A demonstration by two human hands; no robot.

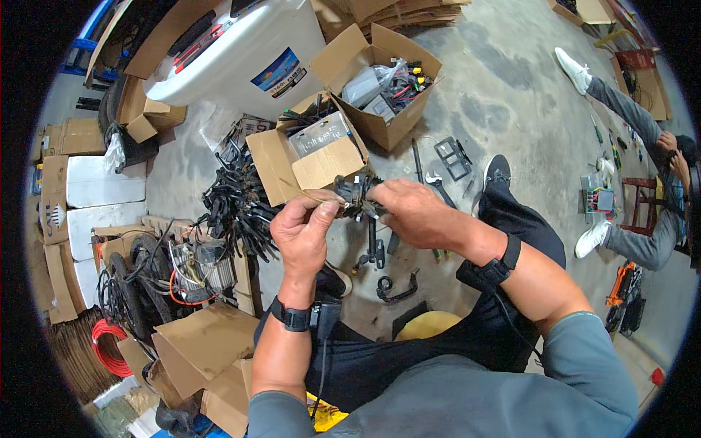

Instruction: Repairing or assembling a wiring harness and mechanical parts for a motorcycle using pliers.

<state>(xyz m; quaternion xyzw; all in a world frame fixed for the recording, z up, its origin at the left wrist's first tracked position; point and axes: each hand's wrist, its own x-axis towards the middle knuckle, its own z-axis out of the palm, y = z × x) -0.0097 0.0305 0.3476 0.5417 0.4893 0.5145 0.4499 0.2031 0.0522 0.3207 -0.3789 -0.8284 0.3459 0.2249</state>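
Work in hand: both hands meet over a dark clump of cabled parts (355,191); the step looks like working a thin tan strip (314,195) at the clump, though its exact purpose cannot be told.
Left hand (301,226): thumb and forefinger pinched together on the tan strip, just beside the clump.
Right hand (416,212): fingers curled around the clump's right side; the contact itself is partly hidden.
Clump's place: raised between the hands, in front of the nearer open carton (270,164), with black ends hanging below.
Next move calls for: in my judgement, a steady right hold and a careful left pinch, since the loose ends could snag.
Floor: grey concrete (504,44) with dark stains; a black rectangular frame (453,157) and a curved black part (398,293) lie on it.
Black heap: long, thin black pieces (237,197) piled left of the nearer carton.
Farther carton: an open cardboard box (400,120) holding bagged parts and coloured leads.
Room: a cluttered storage space with a large white tub (219,80), white blocks (106,182) and a red coil (109,347) on the left; another person (635,117) at the right.
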